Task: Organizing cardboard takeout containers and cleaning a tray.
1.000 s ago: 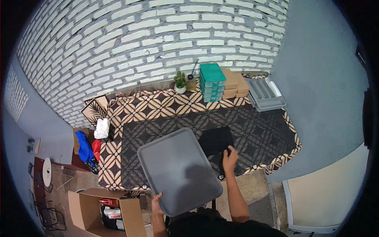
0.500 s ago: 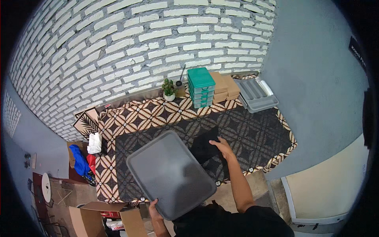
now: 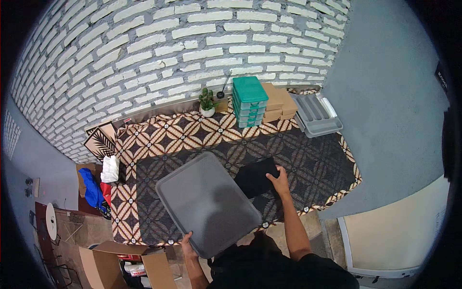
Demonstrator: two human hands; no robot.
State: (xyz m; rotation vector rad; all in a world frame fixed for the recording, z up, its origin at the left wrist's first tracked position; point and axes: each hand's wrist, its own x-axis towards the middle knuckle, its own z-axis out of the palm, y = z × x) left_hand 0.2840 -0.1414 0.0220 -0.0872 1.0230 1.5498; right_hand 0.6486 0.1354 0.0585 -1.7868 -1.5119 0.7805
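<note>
My left hand (image 3: 188, 245) grips a grey rectangular tray (image 3: 204, 192) by its near left edge, thumb on the rim. The tray is tilted over the front of the table, its far part above the dark mat. In my right hand (image 3: 279, 180) is a black, flat, soft-looking piece, seemingly a cloth (image 3: 255, 177), pinched at its right edge just right of the tray. The fingers under the cloth are partly hidden. Beneath both lies a dark see-through mat (image 3: 317, 164) on a brown-and-cream patterned tablecloth (image 3: 187, 130).
Along the back stand a small potted plant (image 3: 207, 103), a green-topped drawer unit (image 3: 250, 101), brown boxes (image 3: 281, 103) and a grey cutlery tray (image 3: 317, 115). White tissues (image 3: 110, 168) sit at the left end. An open cardboard box (image 3: 103, 265) is on the floor, front left.
The black cloth has been lifted and spread a little, now showing more clearly beside the tray. My right hand's grip has turned. The tray has shifted slightly; the view has moved a little.
</note>
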